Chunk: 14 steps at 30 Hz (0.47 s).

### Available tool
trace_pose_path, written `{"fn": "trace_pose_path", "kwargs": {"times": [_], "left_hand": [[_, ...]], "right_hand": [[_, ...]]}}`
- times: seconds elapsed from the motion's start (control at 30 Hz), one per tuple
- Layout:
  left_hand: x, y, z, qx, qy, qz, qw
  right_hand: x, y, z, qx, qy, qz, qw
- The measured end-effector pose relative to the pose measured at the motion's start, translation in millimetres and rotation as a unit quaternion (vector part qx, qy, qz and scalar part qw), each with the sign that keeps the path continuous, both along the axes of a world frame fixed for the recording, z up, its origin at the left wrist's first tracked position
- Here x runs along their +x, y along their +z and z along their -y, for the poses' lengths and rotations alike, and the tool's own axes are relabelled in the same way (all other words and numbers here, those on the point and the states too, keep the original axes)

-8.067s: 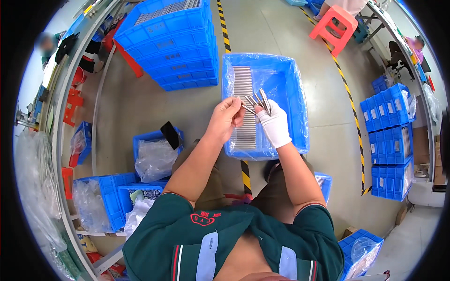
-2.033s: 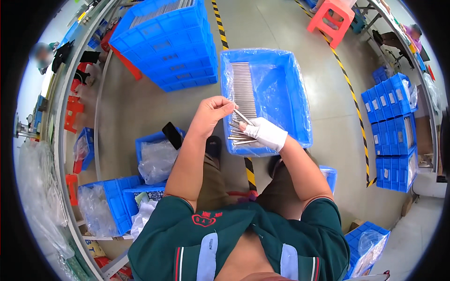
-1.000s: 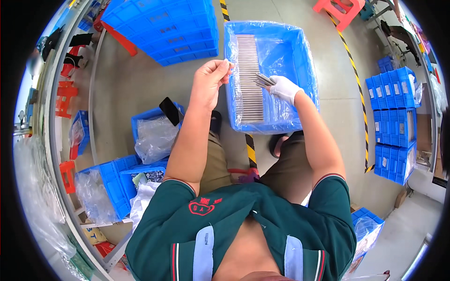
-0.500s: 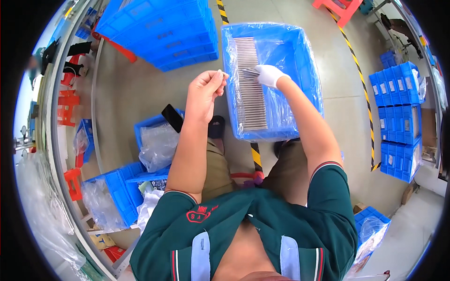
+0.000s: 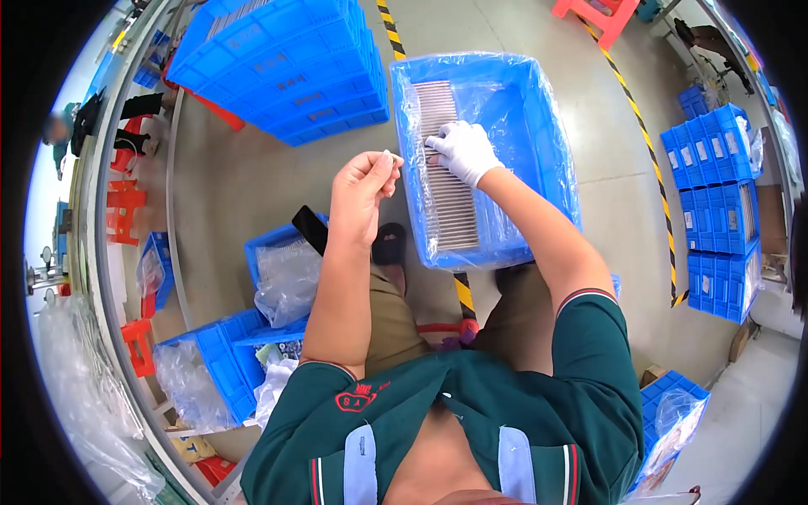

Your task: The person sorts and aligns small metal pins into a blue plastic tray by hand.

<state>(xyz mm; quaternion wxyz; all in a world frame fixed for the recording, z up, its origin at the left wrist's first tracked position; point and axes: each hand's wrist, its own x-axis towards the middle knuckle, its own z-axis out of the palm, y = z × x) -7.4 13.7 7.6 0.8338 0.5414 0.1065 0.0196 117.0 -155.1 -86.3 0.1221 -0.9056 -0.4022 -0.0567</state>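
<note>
While the person sits over a grey concrete floor (image 5: pixel 244 177) marked with a yellow-and-black striped line (image 5: pixel 648 151), the largest item ahead is a stack of blue plastic crates (image 5: pixel 286 67) at upper left. Just right of it stands an open blue plastic bin lined with clear film (image 5: pixel 547 143), directly in front of the knees. Along the bin's left half lies a long row of thin grey metal strips (image 5: pixel 450 202), packed side by side and running from the far wall to the near wall. More stacked blue crates (image 5: pixel 715 194) stand well apart at the right edge. Smaller blue bins holding crumpled clear plastic bags (image 5: pixel 282 278) sit beside the left leg.

The right hand (image 5: pixel 461 150), in a white glove, rests inside the lined bin with fingers curled down onto the upper part of the strip row; whether it grips any strip cannot be told. The bare left hand (image 5: pixel 362 189) is raised just left of the bin's wall, thumb and forefinger pinched on a small pale piece (image 5: pixel 388 154), too small to identify.
</note>
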Motion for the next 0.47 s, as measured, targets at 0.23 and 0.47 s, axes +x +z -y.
{"fn": "trace_pose_path", "kwargs": {"times": [0.23,0.47], "left_hand": [[-1.1,-1.0,-3.5,0.002,0.003,0.001,1.000],[-0.9,0.8,-5.6,-0.018,0.013,0.002,1.000]], "right_hand": [[23.5,-10.4,-10.4,0.015,-0.025,-0.013,0.999],[40.4,-40.2,-17.0,0.107,-0.055,0.019,0.993]]}}
